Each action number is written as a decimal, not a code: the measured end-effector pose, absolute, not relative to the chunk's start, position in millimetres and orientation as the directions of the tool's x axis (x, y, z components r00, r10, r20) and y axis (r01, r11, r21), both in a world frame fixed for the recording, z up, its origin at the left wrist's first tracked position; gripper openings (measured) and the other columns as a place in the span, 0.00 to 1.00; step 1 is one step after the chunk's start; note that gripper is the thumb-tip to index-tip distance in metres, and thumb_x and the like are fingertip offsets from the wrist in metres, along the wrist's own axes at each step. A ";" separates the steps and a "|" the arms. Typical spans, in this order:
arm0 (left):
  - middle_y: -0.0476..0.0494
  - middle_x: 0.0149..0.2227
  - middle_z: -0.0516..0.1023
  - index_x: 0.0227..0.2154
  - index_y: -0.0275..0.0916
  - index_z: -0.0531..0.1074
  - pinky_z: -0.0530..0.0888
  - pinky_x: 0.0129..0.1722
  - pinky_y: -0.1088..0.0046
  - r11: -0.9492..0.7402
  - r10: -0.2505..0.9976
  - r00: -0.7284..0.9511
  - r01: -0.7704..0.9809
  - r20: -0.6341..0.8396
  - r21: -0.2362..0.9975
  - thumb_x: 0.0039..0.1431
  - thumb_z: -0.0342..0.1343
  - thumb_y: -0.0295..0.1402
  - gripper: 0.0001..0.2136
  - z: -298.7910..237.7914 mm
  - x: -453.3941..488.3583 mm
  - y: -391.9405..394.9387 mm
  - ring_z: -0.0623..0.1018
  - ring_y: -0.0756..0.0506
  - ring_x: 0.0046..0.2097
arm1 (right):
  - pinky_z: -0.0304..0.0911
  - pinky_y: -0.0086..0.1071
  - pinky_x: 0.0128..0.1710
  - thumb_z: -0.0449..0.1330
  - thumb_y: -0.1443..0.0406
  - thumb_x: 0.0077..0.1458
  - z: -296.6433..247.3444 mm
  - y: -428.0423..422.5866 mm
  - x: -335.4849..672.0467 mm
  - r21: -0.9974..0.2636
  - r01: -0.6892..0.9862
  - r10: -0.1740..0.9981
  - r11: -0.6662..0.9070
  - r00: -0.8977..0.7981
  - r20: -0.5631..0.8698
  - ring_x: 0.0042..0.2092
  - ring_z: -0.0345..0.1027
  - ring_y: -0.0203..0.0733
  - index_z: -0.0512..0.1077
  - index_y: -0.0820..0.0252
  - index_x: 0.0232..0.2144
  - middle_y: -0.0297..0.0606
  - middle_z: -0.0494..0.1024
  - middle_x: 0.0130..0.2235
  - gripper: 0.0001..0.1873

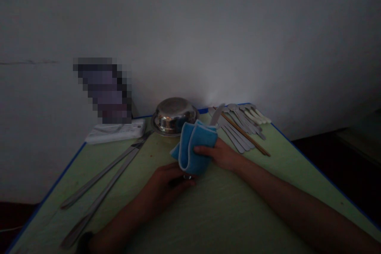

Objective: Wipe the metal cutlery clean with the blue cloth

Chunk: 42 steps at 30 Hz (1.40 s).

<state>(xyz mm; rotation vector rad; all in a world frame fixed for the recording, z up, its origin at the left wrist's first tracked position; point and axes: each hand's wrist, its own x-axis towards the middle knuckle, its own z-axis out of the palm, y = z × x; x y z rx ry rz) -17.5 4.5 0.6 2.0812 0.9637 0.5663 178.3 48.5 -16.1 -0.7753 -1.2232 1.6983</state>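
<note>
A folded blue cloth [199,147] with pale edging is gripped in my right hand [222,152], its thumb pressed across the front. Out of the cloth's upper right side sticks a table knife's blade [218,114], pointing away from me. Below the cloth my left hand [171,180] is closed around the near end, where a bit of shiny metal shows between thumb and fingers. The cloth hides the middle of the knife. Just behind the cloth, an upturned steel bowl [174,113] sits near the wall.
Right of the bowl lie several knives [238,139], wooden chopsticks [250,137], metal spoons [238,113] and white-handled cutlery [260,115]. Long metal tongs [110,170] lie at left. A white box [119,131] is by the wall, below a blurred-out object [107,91]. Blue edging [285,137] rims the green table.
</note>
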 end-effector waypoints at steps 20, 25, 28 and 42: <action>0.51 0.22 0.76 0.29 0.40 0.78 0.67 0.27 0.79 -0.580 0.666 0.746 0.516 0.003 0.630 0.50 0.53 0.25 0.09 13.3 -19.0 -5.6 0.73 0.51 0.24 | 0.69 0.35 0.36 0.52 0.53 0.55 -12.3 66.4 178.2 -0.555 -0.766 0.944 -0.325 -0.223 -0.244 0.27 0.70 0.37 0.70 0.54 0.23 0.29 0.74 0.21 0.16; 0.50 0.23 0.77 0.29 0.40 0.78 0.68 0.30 0.77 -0.580 0.648 0.761 0.518 -0.030 0.629 0.50 0.53 0.25 0.09 16.9 -18.5 -5.4 0.73 0.51 0.25 | 0.65 0.29 0.25 0.51 0.55 0.56 -10.3 64.7 179.4 -0.514 -0.791 0.943 -0.331 -0.273 -0.188 0.19 0.63 0.32 0.66 0.56 0.19 0.27 0.70 0.17 0.18; 0.50 0.25 0.77 0.31 0.41 0.77 0.67 0.30 0.77 -0.553 0.649 0.759 0.515 -0.048 0.655 0.52 0.53 0.27 0.08 15.5 -18.3 -4.3 0.73 0.50 0.26 | 0.66 0.29 0.26 0.52 0.56 0.55 -10.4 63.7 177.3 -0.575 -0.742 0.938 -0.346 -0.288 -0.193 0.20 0.65 0.32 0.67 0.57 0.20 0.27 0.72 0.18 0.16; 0.50 0.26 0.75 0.33 0.41 0.77 0.66 0.29 0.79 -0.531 0.633 0.774 0.462 -0.029 0.711 0.53 0.53 0.27 0.09 13.3 -20.1 -1.3 0.72 0.52 0.27 | 0.69 0.32 0.35 0.53 0.58 0.56 -10.7 62.7 172.9 -0.575 -0.738 0.925 -0.353 -0.184 -0.332 0.27 0.72 0.37 0.72 0.59 0.29 0.31 0.78 0.24 0.12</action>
